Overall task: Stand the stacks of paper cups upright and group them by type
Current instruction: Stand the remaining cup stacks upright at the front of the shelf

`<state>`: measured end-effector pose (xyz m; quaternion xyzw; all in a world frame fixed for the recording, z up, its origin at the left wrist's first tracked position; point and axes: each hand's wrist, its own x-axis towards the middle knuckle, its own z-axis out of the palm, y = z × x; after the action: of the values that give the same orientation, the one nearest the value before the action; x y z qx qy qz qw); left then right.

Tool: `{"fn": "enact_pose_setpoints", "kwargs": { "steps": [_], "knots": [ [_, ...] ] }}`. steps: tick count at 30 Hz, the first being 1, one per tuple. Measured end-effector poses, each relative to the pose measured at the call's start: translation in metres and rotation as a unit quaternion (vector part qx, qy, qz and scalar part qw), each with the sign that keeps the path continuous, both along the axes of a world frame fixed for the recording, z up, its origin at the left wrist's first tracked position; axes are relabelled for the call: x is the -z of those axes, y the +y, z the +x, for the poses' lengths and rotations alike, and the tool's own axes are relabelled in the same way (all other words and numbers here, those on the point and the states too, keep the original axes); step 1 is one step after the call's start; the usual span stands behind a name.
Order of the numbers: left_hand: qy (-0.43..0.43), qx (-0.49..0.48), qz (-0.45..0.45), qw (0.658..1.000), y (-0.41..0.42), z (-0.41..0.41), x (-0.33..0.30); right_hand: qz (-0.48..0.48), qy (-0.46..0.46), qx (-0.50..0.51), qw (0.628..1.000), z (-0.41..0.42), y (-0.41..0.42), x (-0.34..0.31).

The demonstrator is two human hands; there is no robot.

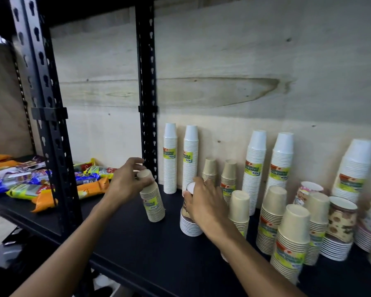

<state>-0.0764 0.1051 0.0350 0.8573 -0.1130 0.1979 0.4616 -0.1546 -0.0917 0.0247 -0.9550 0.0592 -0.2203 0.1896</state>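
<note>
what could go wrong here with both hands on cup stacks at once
1. The kraft stack in the left hand leans and is gripped only near its top, so it may topple across the shelf.
2. The right hand holds a patterned stack close to the tall white stacks; a nudge could knock them over.

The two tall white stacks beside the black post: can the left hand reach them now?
Probably not at once: the left hand already grips a tilted beige stack. The shelf between it and the white stacks looks free, so it could after letting go.
</note>
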Motion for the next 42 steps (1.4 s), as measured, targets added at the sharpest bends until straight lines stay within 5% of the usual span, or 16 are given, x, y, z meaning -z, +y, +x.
{"fn": "enact_pose_setpoints", "kwargs": {
  "steps": [9,23,42],
  "knots": [
    [0.007,0.058,0.092,0.994,-0.022,0.015,0.029,0.043,0.022,-0.021,0.999,0.004,-0.001,0.015],
    [0.079,0.081,0.043,0.993,-0.022,0.009,0.06,0.063,0.03,-0.005,0.998,0.008,0.013,0.044],
    [0.067,0.155,0.04,0.985,-0.025,-0.055,0.068,0.042,-0.01,-0.055,0.998,-0.07,0.004,0.047]
  ]
}}
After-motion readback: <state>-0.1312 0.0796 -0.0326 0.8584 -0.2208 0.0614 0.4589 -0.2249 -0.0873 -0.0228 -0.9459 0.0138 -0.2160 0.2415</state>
